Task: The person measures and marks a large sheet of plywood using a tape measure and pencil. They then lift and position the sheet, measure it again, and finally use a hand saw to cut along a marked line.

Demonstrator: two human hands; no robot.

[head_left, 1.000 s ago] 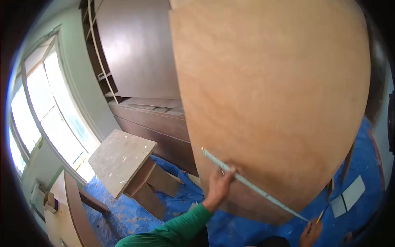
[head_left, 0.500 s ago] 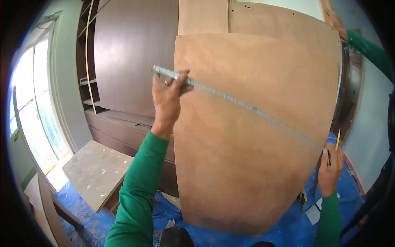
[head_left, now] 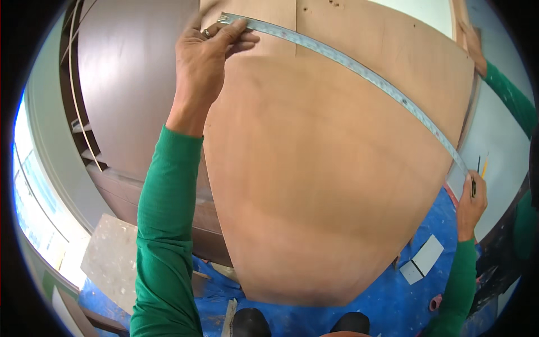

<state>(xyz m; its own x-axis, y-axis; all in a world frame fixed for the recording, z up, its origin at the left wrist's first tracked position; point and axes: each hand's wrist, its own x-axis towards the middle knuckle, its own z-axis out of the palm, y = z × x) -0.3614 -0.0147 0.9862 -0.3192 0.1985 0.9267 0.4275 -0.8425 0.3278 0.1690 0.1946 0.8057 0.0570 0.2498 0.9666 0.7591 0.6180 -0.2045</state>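
A metal tape measure (head_left: 359, 67) is stretched in an arc in front of a large plywood panel (head_left: 320, 185). Its hooked end is pinched between the thumb and fingers of my left hand (head_left: 202, 62), raised near the panel's upper left edge. Low at the right edge, my right hand (head_left: 471, 205) grips the other end; the case is mostly hidden in the palm. A yellow pencil (head_left: 484, 167) and a thin dark stick (head_left: 479, 164) poke up from behind those right fingers.
A co-worker's hand (head_left: 473, 48) in a green sleeve rests against the wooden edge at upper right. Dark cabinet panels (head_left: 135, 84) stand at left, above a paint-spotted board (head_left: 112, 258). Blue sheeting (head_left: 387, 289) covers the floor, with white pieces (head_left: 426, 255) on it.
My left hand has risen and moved left with the tape's hooked end. My right hand has shifted slightly right and up, and the tape now bows upward. The view has shifted too.
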